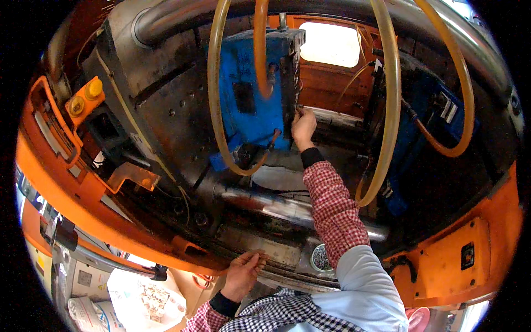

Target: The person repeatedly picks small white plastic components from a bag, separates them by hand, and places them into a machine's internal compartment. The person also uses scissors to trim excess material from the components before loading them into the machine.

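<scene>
My right arm, in a red checked sleeve, reaches far into an orange machine. My right hand (303, 128) is closed at the dark inner face of a blue mould half (251, 94), its fingertips against the edge. What the fingers hold, if anything, is too small to make out. Nearer to me, my left hand (242, 275) is over the machine's front ledge, thumb and fingers pinched together; I cannot make out anything between them. A small round cup (321, 258) full of small dark-and-light pieces stands on the ledge beside my right sleeve.
Yellowish hoses (390, 105) loop down on both sides of my right arm. The other blue mould half (431, 113) is at the right. A shiny steel bar (265, 203) crosses below. At lower left, a white bag (149, 299) holds many small pale pieces.
</scene>
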Motion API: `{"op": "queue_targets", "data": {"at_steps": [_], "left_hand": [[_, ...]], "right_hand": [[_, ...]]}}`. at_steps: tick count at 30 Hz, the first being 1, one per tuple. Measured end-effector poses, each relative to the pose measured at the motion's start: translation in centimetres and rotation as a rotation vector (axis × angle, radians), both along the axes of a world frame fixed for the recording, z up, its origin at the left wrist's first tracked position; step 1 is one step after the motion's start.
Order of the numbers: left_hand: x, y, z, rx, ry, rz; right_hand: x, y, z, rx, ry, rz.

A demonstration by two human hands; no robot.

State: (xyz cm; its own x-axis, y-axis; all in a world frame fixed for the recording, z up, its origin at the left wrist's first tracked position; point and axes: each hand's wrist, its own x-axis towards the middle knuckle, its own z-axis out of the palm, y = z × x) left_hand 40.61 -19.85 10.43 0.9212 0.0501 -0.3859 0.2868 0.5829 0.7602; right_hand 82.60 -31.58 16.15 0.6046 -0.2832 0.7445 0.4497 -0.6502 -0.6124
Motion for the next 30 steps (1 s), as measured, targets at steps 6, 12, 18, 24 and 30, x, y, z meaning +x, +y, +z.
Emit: {"op": "queue_targets", "data": {"at_steps": [6, 12, 18, 24, 30], "left_hand": [[-0.3, -0.3, 0.7, 0.027, -0.053, 0.047], [1.0, -0.5, 0.7, 0.07, -0.149, 0.043], [3.4, -1.1, 2.6, -0.011, -0.108, 0.077], [4.9, -0.9, 2.3, -0.075, -0.121, -0.023], [5.8, -0.5, 2.2, -0.062, -0.212, 0.054]], "right_hand": [[1.6, -3.2, -0.4, 0.022, 0.079, 0.242], [-7.0, -3.6, 1.7, -0.069, -0.02, 0.244], [-26.5, -3.5, 2.4, -0.441, 0.363, 1.122], [-28.8, -4.1, 1.0, -0.487, 0.242, 1.084], [-26.7, -3.4, 2.0, -0.46, 0.005, 0.963]]}}
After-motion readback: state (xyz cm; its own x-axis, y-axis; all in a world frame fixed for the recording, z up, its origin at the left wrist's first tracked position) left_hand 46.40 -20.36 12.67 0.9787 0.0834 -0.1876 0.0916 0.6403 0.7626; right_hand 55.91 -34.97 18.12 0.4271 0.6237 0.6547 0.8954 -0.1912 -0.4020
